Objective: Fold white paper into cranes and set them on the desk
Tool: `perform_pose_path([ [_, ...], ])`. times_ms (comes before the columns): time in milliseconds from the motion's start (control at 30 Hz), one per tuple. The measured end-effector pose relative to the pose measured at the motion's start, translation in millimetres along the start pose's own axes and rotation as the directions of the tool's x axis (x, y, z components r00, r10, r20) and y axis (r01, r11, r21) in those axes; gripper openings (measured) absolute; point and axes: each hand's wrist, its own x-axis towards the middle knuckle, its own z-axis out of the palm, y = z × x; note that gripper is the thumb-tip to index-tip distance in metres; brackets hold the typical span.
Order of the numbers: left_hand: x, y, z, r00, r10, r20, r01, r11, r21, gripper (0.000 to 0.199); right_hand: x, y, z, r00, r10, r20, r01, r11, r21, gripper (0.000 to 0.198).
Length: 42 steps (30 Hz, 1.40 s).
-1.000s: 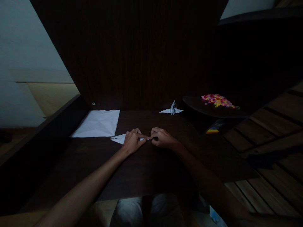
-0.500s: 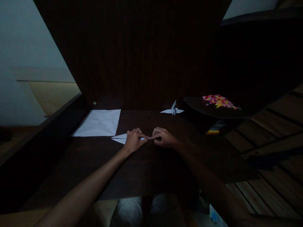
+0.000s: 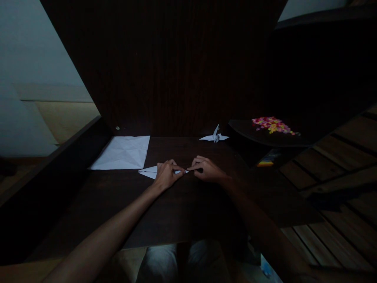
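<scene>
A narrow, pointed piece of folded white paper (image 3: 149, 172) lies on the dark wooden desk (image 3: 165, 220). My left hand (image 3: 167, 173) is closed over its middle, pressing it down with thumb and fingers near the right end and hiding much of it. The small right tip of the paper shows just past those fingers. At that tip is my right hand (image 3: 206, 169), its index finger reaching left and the other fingers curled. The index fingertip is at or just above the tip; whether it touches is hard to tell.
A creased white paper sheet (image 3: 122, 152) lies at the back left. A folded paper crane (image 3: 215, 137) stands at the back, right of centre. Many small pink, red and yellow pieces (image 3: 272, 125) are heaped on a rounded shelf (image 3: 244, 129) at the right. A dark side panel borders the left.
My right hand has shifted slightly right, exposing the paper's right tip. My left hand and the folded paper have stayed put.
</scene>
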Motion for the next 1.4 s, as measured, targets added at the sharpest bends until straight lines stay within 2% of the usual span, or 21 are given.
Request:
perform_pose_path([
  [200,-0.9,2.2,1.5,1.0,0.013,-0.006,-0.013,1.0,0.027,0.016,1.3,-3.4,1.6,1.0,-0.025,0.011,0.026,0.999,-0.031,0.032],
  [333,0.1,-1.6,5.7,0.996,0.087,-0.027,-0.086,0.995,0.043,0.016,1.5,-2.6,2.3,1.0,-0.021,0.015,0.022,0.996,-0.092,0.027],
  [500,0.0,-4.2,7.2,0.982,0.186,-0.038,-0.186,0.982,-0.001,0.018,1.7,0.3,3.6,0.999,0.028,-0.018,-0.028,1.0,0.011,0.03],
  [667,-1.2,-5.5,4.8,0.983,0.182,0.005,-0.182,0.981,-0.063,0.021,2.3,1.1,5.8,0.992,0.105,-0.07,-0.102,0.994,0.049,0.027],
  [833,0.9,-7.6,4.5,0.978,0.196,0.067,-0.19,0.978,-0.09,0.023,2.6,1.8,7.8,0.993,0.103,-0.058,-0.1,0.994,0.053,0.026],
  [1200,4.4,-1.8,12.0,0.994,0.105,0.038,-0.102,0.991,-0.085,0.021,2.8,1.4,8.7,0.992,0.108,-0.063,-0.102,0.991,0.087,0.028],
  [1400,1.4,-2.9,10.3,0.986,0.155,0.056,-0.148,0.982,-0.117,0.026,2.6,-1.7,8.7,0.993,0.097,-0.07,-0.089,0.989,0.114,0.024],
])
